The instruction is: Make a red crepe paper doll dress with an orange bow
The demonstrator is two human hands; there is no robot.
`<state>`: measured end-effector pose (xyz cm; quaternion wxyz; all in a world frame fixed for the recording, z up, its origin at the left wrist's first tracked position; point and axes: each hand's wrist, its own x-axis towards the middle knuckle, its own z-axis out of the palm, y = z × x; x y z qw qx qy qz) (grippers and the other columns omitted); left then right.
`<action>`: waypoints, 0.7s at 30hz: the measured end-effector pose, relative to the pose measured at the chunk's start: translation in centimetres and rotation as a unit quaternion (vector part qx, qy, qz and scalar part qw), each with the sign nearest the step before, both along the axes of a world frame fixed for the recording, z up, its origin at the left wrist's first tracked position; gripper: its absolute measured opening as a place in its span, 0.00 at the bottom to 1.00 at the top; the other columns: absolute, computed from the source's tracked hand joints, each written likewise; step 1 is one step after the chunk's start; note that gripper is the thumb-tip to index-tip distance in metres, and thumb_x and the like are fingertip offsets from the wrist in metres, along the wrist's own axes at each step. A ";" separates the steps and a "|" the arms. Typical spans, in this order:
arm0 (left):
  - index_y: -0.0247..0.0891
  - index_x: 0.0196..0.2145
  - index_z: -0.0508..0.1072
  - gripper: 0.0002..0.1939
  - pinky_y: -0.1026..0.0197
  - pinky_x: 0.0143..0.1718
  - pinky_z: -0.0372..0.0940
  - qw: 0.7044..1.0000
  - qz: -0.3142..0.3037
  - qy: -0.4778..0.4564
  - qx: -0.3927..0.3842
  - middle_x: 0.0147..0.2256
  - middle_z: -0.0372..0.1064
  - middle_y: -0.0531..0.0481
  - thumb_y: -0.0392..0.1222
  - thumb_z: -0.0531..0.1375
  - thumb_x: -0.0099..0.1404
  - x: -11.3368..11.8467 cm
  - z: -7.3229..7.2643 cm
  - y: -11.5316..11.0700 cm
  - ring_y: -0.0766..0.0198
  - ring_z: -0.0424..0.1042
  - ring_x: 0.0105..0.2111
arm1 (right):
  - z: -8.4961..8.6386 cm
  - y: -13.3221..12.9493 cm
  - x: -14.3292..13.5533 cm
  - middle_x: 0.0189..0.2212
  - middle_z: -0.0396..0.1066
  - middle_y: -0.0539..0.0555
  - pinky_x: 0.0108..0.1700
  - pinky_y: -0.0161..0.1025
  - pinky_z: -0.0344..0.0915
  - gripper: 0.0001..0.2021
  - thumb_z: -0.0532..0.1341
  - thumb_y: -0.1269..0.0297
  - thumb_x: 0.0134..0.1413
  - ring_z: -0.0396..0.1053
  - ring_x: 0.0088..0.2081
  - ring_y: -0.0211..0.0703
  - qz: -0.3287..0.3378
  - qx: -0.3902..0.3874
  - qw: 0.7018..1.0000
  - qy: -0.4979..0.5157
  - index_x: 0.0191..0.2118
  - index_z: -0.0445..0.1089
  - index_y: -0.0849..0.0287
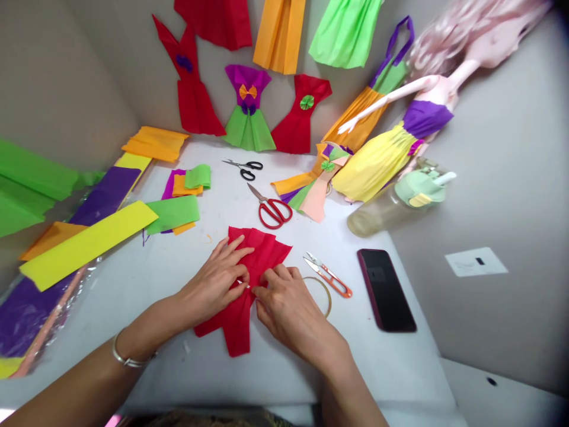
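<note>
A pleated red paper dress (237,329) lies on the white table, narrow at its middle and flared at both ends. My left hand (217,276) rests on its left side, thumb and index finger pinched at the narrow middle, other fingers lying over the upper part. From the right, my right hand (284,302) closes with bent fingers on the same narrow part. A tiny white bit shows between the two hands; I cannot make out what it is. Just right of my right hand are orange thread snips (331,279) and a tape ring (326,296), partly hidden by that hand.
Red-handled scissors (274,210) and black-handled scissors (246,168) lie beyond the dress. Coloured paper strips (89,243) cover the left side. A phone (386,290) and a bottle (395,198) are at right. Small paper dresses (249,110) and a doll (427,112) are along the back.
</note>
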<state>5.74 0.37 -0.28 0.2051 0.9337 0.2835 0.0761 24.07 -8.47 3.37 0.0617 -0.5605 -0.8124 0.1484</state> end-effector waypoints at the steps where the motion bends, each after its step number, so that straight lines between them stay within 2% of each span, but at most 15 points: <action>1: 0.39 0.32 0.74 0.07 0.37 0.67 0.39 1.000 -0.001 0.000 0.001 0.62 0.61 0.44 0.35 0.56 0.66 0.0 0.0 0.0 0.49 0.42 0.69 | 0.0 0.0 0.0 0.33 0.66 0.54 0.41 0.44 0.52 0.06 0.58 0.70 0.61 0.59 0.39 0.47 0.001 0.000 1.000 0.000 0.34 0.72 0.58; 7: 0.38 0.32 0.73 0.06 0.37 0.67 0.38 1.000 -0.003 -0.002 0.006 0.62 0.61 0.43 0.40 0.58 0.66 0.0 0.0 -0.1 0.47 0.42 0.69 | -0.1 0.0 0.0 0.35 0.67 0.54 0.42 0.45 0.53 0.06 0.58 0.69 0.61 0.60 0.40 0.47 0.000 0.001 1.000 0.003 0.35 0.73 0.58; 12: 0.38 0.31 0.73 0.06 0.37 0.67 0.39 1.000 -0.002 -0.004 0.010 0.61 0.62 0.42 0.36 0.57 0.65 0.2 0.2 -0.2 0.47 0.43 0.68 | -0.1 0.0 0.1 0.35 0.67 0.54 0.42 0.45 0.52 0.06 0.58 0.69 0.61 0.60 0.41 0.48 0.001 0.000 1.000 0.002 0.35 0.73 0.58; 21: 0.38 0.32 0.74 0.08 0.36 0.66 0.41 1.000 -0.007 0.001 0.012 0.62 0.62 0.42 0.35 0.55 0.66 0.2 0.3 0.0 0.47 0.44 0.68 | 0.1 0.0 0.1 0.34 0.67 0.55 0.42 0.45 0.52 0.07 0.58 0.70 0.61 0.59 0.40 0.48 0.001 0.000 1.000 0.002 0.34 0.72 0.58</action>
